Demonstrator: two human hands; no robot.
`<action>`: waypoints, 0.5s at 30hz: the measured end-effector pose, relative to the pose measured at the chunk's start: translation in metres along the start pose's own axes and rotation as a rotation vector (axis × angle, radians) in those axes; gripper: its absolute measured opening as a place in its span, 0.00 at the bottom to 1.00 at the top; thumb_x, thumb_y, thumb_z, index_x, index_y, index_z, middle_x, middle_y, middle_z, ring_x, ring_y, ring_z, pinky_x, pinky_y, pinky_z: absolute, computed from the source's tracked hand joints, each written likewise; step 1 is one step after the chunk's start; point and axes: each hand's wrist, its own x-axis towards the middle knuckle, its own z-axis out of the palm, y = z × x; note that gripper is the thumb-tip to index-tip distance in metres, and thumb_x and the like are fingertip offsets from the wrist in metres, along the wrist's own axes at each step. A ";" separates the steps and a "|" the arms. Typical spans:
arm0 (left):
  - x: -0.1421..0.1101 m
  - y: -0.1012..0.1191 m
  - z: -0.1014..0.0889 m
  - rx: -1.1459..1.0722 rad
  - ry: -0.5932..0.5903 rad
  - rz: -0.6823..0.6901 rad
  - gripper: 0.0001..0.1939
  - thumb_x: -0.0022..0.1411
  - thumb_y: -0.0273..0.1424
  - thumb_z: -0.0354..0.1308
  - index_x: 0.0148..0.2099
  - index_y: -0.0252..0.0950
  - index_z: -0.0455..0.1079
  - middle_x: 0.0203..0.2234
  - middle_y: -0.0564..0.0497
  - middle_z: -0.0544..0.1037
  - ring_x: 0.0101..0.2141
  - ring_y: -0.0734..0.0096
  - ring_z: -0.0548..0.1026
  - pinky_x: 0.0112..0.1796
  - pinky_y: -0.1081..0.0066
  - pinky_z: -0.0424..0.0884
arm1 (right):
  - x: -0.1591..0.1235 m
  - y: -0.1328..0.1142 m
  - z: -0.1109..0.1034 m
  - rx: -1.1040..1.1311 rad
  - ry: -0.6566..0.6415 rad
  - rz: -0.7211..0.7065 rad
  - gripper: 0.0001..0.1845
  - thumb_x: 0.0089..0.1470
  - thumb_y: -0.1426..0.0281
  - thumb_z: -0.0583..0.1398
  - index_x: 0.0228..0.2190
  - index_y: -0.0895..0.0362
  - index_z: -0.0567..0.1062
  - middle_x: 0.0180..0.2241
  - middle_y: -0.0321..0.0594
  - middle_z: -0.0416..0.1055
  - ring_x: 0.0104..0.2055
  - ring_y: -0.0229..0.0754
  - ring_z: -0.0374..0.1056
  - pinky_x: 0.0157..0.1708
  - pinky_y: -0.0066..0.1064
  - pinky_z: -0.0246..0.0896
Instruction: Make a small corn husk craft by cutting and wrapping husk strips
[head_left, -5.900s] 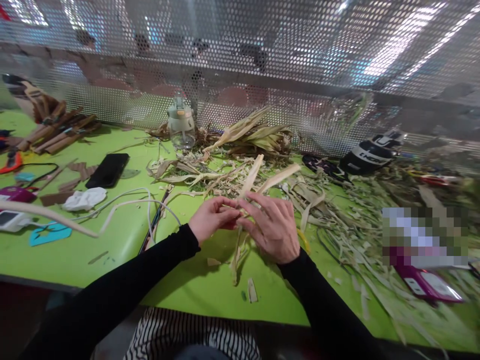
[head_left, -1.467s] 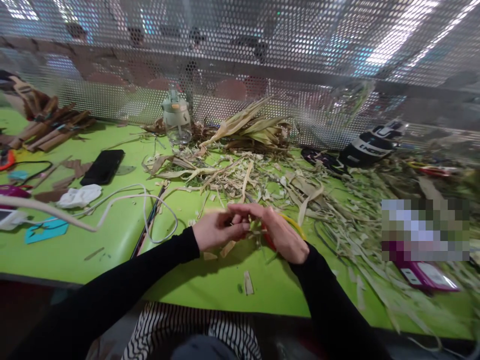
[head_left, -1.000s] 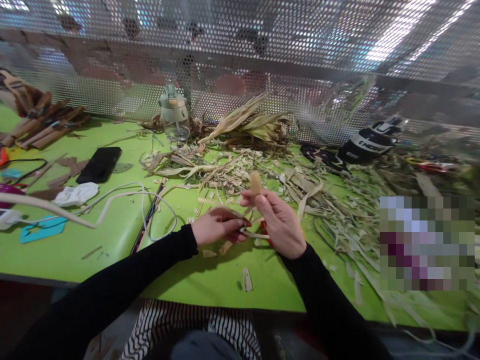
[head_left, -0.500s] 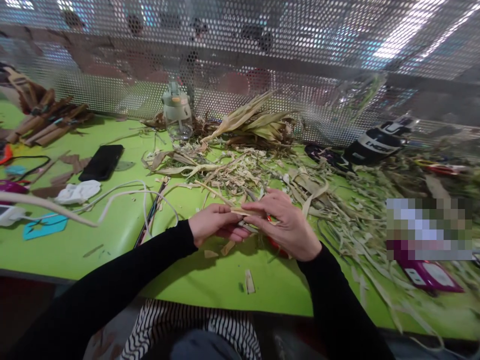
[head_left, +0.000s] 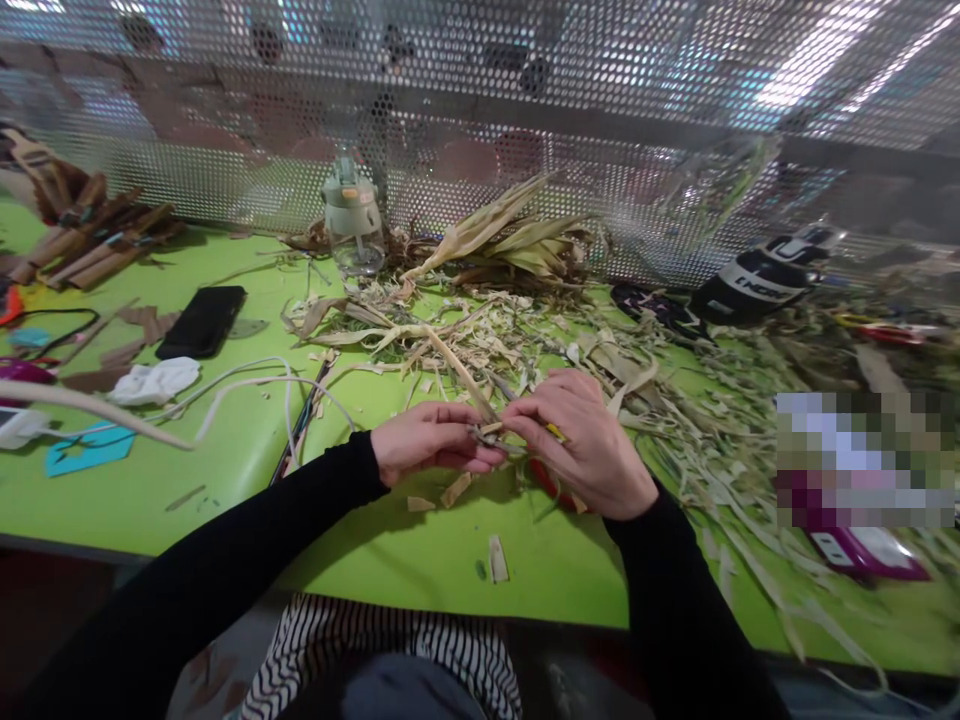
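Above the green table, my left hand is closed on a small bundle of dried corn husk strips, pinched between thumb and fingers. One pale husk strip sticks up and away from the bundle, leaning left. My right hand meets it from the right, its thumb and fingertips pinching an end of the husk. Something red lies under my right palm, mostly hidden. Small cut husk pieces lie below my hands, with another husk scrap nearer the front edge.
Husk shreds cover the middle, with a bundle of husks behind. A clear bottle, black bottle, phone, white cable and brown rolled sticks lie around. A perforated metal screen stands at the back.
Since 5.9 seconds ago, the strips between my hands have been rearranged. A second ago my right hand held a short piece upright; now it pinches at the bundle, and a long strip points up-left.
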 end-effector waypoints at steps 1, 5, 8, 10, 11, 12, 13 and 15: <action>0.001 -0.001 -0.001 0.011 -0.009 0.012 0.05 0.55 0.18 0.56 0.35 0.29 0.71 0.28 0.45 0.80 0.31 0.73 0.79 0.40 0.71 0.73 | 0.000 0.000 0.000 -0.017 0.006 -0.002 0.10 0.59 0.67 0.54 0.27 0.54 0.71 0.23 0.37 0.69 0.31 0.42 0.61 0.41 0.39 0.52; 0.003 -0.005 -0.003 0.052 -0.018 0.052 0.05 0.56 0.21 0.59 0.38 0.29 0.71 0.29 0.46 0.80 0.31 0.73 0.78 0.41 0.69 0.73 | -0.001 0.000 0.000 -0.090 0.016 -0.010 0.10 0.59 0.68 0.54 0.28 0.55 0.71 0.23 0.38 0.69 0.32 0.42 0.61 0.42 0.40 0.52; 0.004 -0.006 -0.003 0.068 -0.013 0.064 0.07 0.55 0.23 0.60 0.39 0.29 0.71 0.30 0.46 0.80 0.32 0.72 0.79 0.42 0.67 0.73 | -0.002 -0.001 -0.001 -0.154 0.000 -0.017 0.10 0.60 0.67 0.53 0.28 0.54 0.71 0.25 0.39 0.70 0.32 0.43 0.62 0.43 0.41 0.52; 0.004 -0.006 -0.003 0.070 -0.003 0.069 0.08 0.54 0.23 0.61 0.39 0.29 0.71 0.30 0.46 0.79 0.33 0.72 0.79 0.43 0.66 0.72 | -0.002 -0.002 -0.001 -0.190 -0.014 -0.028 0.11 0.60 0.67 0.53 0.29 0.54 0.72 0.25 0.38 0.70 0.32 0.43 0.62 0.45 0.43 0.52; 0.005 -0.007 -0.003 0.070 0.005 0.072 0.08 0.54 0.22 0.61 0.39 0.28 0.71 0.30 0.46 0.79 0.33 0.72 0.79 0.43 0.66 0.72 | -0.003 -0.003 -0.001 -0.210 -0.018 -0.034 0.11 0.60 0.67 0.52 0.29 0.54 0.72 0.25 0.38 0.70 0.32 0.43 0.62 0.47 0.43 0.51; 0.005 -0.007 -0.002 0.071 0.015 0.079 0.08 0.54 0.22 0.61 0.39 0.28 0.70 0.30 0.46 0.79 0.33 0.72 0.79 0.43 0.66 0.72 | -0.003 -0.004 0.000 -0.233 -0.015 -0.038 0.11 0.60 0.68 0.52 0.29 0.54 0.72 0.25 0.38 0.70 0.32 0.43 0.62 0.47 0.44 0.51; 0.005 -0.007 -0.002 0.074 0.025 0.091 0.08 0.54 0.21 0.61 0.39 0.29 0.70 0.30 0.46 0.79 0.33 0.72 0.79 0.43 0.66 0.72 | -0.003 -0.005 0.001 -0.257 -0.008 -0.039 0.11 0.60 0.68 0.52 0.29 0.55 0.72 0.25 0.39 0.70 0.32 0.43 0.62 0.48 0.44 0.50; 0.006 -0.008 -0.001 0.088 0.042 0.118 0.08 0.54 0.21 0.60 0.39 0.29 0.70 0.30 0.47 0.79 0.33 0.72 0.78 0.43 0.65 0.72 | -0.004 -0.008 0.003 -0.299 0.013 -0.031 0.11 0.60 0.68 0.52 0.29 0.55 0.71 0.25 0.40 0.70 0.32 0.43 0.61 0.48 0.45 0.50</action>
